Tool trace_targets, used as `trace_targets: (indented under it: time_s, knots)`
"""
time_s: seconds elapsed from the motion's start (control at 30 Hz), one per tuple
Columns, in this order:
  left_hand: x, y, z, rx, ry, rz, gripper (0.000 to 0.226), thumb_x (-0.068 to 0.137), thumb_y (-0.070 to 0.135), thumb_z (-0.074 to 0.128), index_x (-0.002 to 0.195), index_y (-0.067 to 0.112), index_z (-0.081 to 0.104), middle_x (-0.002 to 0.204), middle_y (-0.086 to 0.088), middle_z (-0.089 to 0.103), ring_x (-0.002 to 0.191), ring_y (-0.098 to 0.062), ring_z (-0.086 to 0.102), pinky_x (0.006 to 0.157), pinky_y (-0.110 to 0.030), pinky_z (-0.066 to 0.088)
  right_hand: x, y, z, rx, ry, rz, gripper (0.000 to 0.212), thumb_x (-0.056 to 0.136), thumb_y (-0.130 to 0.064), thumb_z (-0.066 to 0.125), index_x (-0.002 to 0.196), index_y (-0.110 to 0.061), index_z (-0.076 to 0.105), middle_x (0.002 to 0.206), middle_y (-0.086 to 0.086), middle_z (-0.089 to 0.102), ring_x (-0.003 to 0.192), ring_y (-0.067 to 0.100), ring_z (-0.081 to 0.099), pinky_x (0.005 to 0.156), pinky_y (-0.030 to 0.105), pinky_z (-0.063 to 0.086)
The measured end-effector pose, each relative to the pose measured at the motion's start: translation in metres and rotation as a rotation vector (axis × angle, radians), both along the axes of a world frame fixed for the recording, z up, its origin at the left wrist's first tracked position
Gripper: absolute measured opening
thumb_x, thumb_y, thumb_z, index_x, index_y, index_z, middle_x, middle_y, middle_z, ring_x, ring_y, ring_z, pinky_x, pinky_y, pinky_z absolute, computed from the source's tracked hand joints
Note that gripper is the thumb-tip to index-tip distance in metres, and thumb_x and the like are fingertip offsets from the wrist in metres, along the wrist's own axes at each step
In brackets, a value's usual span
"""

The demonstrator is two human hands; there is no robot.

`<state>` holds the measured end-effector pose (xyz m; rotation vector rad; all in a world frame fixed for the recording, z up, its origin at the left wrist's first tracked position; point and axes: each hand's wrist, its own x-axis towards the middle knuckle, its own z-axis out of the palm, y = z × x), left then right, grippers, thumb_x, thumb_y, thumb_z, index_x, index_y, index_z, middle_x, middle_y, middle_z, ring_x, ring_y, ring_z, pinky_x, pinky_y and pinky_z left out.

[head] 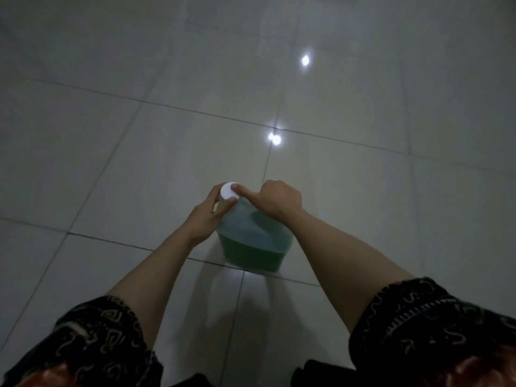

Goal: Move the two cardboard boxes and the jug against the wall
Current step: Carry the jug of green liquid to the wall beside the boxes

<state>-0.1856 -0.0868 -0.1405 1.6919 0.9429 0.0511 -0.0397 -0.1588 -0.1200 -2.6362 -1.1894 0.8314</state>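
A translucent plastic jug (252, 241), part filled with green liquid and topped by a white cap (229, 190), stands on the tiled floor at the centre of the view. My left hand (206, 216) wraps around its neck just below the cap. My right hand (275, 201) is closed over the handle at the jug's top, with the forefinger stretched to touch the cap. Neither cardboard box is in view, and no wall shows.
Glossy grey floor tiles (139, 152) spread on all sides, with bright lamp reflections (275, 138) beyond the jug. My patterned dark sleeves (435, 322) fill the bottom corners.
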Motion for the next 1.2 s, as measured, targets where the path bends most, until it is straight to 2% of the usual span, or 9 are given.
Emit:
trace_targets:
  time_s: [0.1,0.27,0.37,0.43,0.5,0.6,0.83,1.03,1.2]
  knots:
    - [0.032,-0.033,0.036,-0.036,0.008,-0.118,0.047,0.093,0.048,0.040,0.138,0.037,0.030,0.135,0.002,0.046,0.119,-0.022,0.048,0.101,-0.044,0.046,0.028,-0.047,0.036,-0.033,0.021,-0.093,0.072,0.076,-0.083,0.032,0.058,-0.014,0.046,0.060,0.001,0.049,0.068,0.021,0.057,0.072,0.033,0.050]
    - [0.100,-0.091,0.115,-0.003,-0.031,-0.255,0.046,0.095,0.041,0.041,0.139,0.032,0.031,0.125,0.009,0.046,0.112,-0.012,0.045,0.089,-0.027,0.041,0.078,-0.126,0.104,0.021,0.018,-0.312,0.067,0.076,-0.081,0.038,0.055,-0.017,0.039,0.069,0.004,0.054,0.069,0.022,0.057,0.070,0.034,0.050]
    - [0.145,-0.124,0.157,0.004,-0.049,-0.314,0.045,0.094,0.041,0.042,0.137,0.031,0.034,0.122,0.008,0.049,0.110,-0.012,0.048,0.083,-0.020,0.039,0.110,-0.171,0.146,0.072,-0.009,-0.399,0.064,0.076,-0.078,0.042,0.055,-0.018,0.037,0.062,0.001,0.048,0.066,0.020,0.053,0.063,0.031,0.044]
    - [0.175,-0.146,0.182,0.015,-0.045,-0.366,0.044,0.093,0.044,0.045,0.134,0.034,0.037,0.121,0.007,0.052,0.109,-0.014,0.050,0.085,-0.024,0.040,0.132,-0.206,0.171,0.089,-0.019,-0.441,0.064,0.078,-0.076,0.043,0.060,-0.015,0.048,0.065,0.002,0.052,0.067,0.020,0.055,0.065,0.032,0.047]
    - [0.208,-0.171,0.205,0.029,-0.048,-0.423,0.043,0.091,0.047,0.047,0.132,0.037,0.038,0.120,0.007,0.053,0.108,-0.016,0.052,0.087,-0.028,0.040,0.154,-0.242,0.194,0.106,-0.002,-0.490,0.067,0.080,-0.073,0.044,0.078,-0.009,0.062,0.076,0.006,0.059,0.071,0.022,0.059,0.071,0.035,0.052]
    - [0.250,-0.205,0.227,0.053,-0.054,-0.513,0.048,0.088,0.054,0.048,0.132,0.037,0.038,0.122,0.007,0.053,0.109,-0.021,0.054,0.088,-0.032,0.043,0.183,-0.284,0.214,0.106,-0.034,-0.561,0.070,0.082,-0.073,0.042,0.088,-0.008,0.066,0.081,0.007,0.064,0.075,0.023,0.064,0.075,0.037,0.056]
    - [0.400,-0.276,0.245,0.072,-0.077,-0.723,0.048,0.093,0.047,0.043,0.137,0.031,0.035,0.136,-0.008,0.052,0.120,-0.029,0.052,0.090,-0.035,0.044,0.300,-0.357,0.240,0.033,-0.202,-0.847,0.067,0.080,-0.076,0.036,0.070,-0.012,0.054,0.056,-0.001,0.045,0.057,0.013,0.048,0.060,0.025,0.043]
    - [0.524,-0.332,0.253,0.097,-0.088,-0.940,0.048,0.092,0.047,0.044,0.135,0.028,0.037,0.133,-0.008,0.055,0.112,-0.029,0.057,0.091,-0.040,0.050,0.393,-0.418,0.238,0.042,-0.134,-1.136,0.069,0.076,-0.079,0.037,0.055,-0.014,0.044,0.050,-0.002,0.040,0.052,0.013,0.047,0.054,0.024,0.038]
    - [0.641,-0.391,0.252,0.076,-0.115,-1.070,0.049,0.091,0.044,0.050,0.135,0.027,0.038,0.130,-0.002,0.055,0.107,-0.021,0.054,0.086,-0.031,0.045,0.484,-0.478,0.231,0.197,-0.140,-1.312,0.066,0.077,-0.075,0.047,0.050,-0.016,0.037,0.050,-0.002,0.038,0.048,0.012,0.041,0.046,0.022,0.026]
